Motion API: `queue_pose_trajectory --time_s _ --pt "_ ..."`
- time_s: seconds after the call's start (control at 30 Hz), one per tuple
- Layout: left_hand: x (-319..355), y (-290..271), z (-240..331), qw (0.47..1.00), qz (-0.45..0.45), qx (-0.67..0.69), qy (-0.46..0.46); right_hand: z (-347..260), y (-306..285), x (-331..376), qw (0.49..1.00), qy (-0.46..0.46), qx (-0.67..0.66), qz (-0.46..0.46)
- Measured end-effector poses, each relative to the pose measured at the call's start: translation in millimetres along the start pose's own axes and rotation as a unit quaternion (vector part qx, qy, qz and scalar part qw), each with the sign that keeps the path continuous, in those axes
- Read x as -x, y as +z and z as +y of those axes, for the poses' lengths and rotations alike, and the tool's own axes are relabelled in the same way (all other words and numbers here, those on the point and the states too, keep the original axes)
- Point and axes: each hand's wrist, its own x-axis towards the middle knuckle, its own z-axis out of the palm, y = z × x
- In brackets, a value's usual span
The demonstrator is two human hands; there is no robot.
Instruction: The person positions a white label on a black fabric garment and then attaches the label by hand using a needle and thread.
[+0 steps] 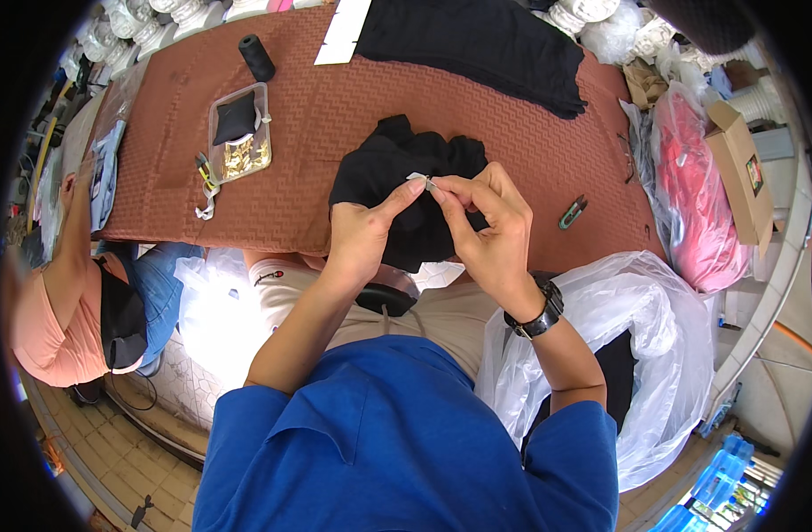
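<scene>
A crumpled black garment (381,167) lies at the table's near edge, below both my hands. A small white label (417,177) shows at my fingertips. My left hand (362,235) is closed, its thumb pressing the label with the black cloth beneath. Finger and thumb of my right hand (495,222) pinch right beside the label; a thin dark bit shows there, too small to name. Thread snips (573,212) lie to the right of my right hand. Farther left sits a clear plastic box (266,137) with a black pincushion (235,120) and many small gold pieces (245,158).
Flat black cloth (477,53) and a white card (342,34) lie at the far side, near a black thread spool (257,58). Yellow-handled snips (203,167) rest beside the box. Clear plastic bags (659,355) stand at right. A person (60,310) sits at left.
</scene>
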Motion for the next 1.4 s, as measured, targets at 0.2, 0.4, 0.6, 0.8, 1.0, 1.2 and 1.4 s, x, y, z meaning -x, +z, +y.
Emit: queue_pose_trajectory --time_s 0.2,0.4,0.6,0.8,1.0,1.2,1.4 --pt "0.4 1.5 -3.0 1.000 0.014 -0.007 0.007 0.6 4.9 1.2 1.000 -0.008 0.011 0.023" --pt "0.3 2.8 -3.2 0.999 0.012 -0.003 0.042 -2.1 7.3 -0.2 1.000 -0.001 0.005 0.031" --pt "1.4 3.9 -2.8 0.999 0.017 0.001 0.041 -4.1 7.6 -0.6 1.000 0.010 -0.003 0.028" --pt "2.7 3.8 -2.2 0.999 0.023 -0.015 0.038 -4.0 6.6 -0.6 1.000 0.020 -0.009 0.020" --pt "2.8 5.2 -1.7 0.998 0.020 -0.021 0.058 -4.9 4.6 -2.3 0.999 0.029 -0.022 0.008" --pt "4.5 4.1 1.2 0.997 0.005 -0.063 0.050 -3.4 0.6 -2.4 0.998 0.048 -0.027 -0.007" --pt "4.0 3.0 2.8 0.995 0.003 -0.078 0.056 -1.4 -2.7 -6.4 0.997 0.062 -0.040 -0.035"
